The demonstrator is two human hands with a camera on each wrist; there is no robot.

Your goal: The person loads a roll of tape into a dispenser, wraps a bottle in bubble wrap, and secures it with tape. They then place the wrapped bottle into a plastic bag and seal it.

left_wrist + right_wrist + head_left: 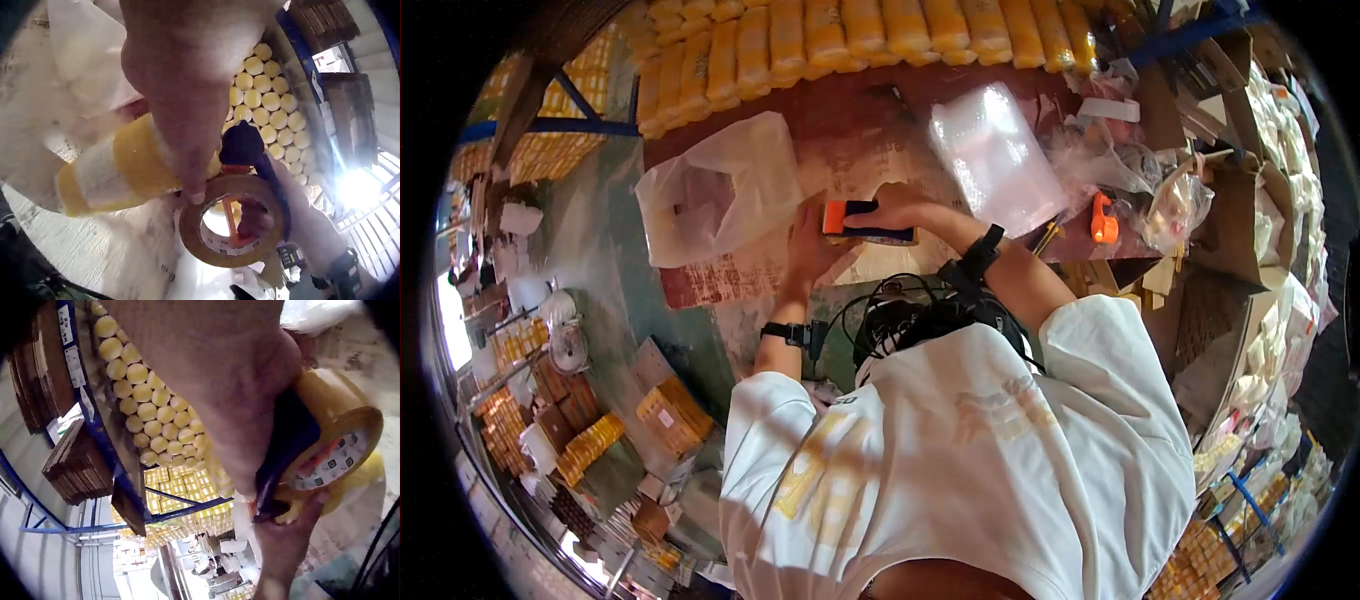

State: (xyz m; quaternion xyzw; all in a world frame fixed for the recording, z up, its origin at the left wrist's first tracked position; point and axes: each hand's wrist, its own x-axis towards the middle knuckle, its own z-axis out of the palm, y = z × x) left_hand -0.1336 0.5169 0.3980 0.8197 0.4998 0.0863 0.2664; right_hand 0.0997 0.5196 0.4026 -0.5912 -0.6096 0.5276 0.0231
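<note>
My right hand (898,208) grips a tape dispenser (866,220) with an orange end and a dark blue frame. Inside the frame sits a wide roll of brownish-yellow tape (200,242), and fingertips show through its core. My left hand (812,240) is close against the dispenser's orange end. In the left wrist view it holds a yellow-and-whitish cylindrical pack (112,169), the thumb lying toward the tape roll; its other fingers are hidden. From the right wrist, the tape roll (344,440) overlaps the yellow pack (365,481).
A clear plastic bag (750,150) lies left on the red worktable (830,110), a stack of clear bags (1000,160) right. Rows of yellow packs (820,40) line the back. A second orange dispenser (1104,220) rests at the right, near cardboard boxes (1235,225).
</note>
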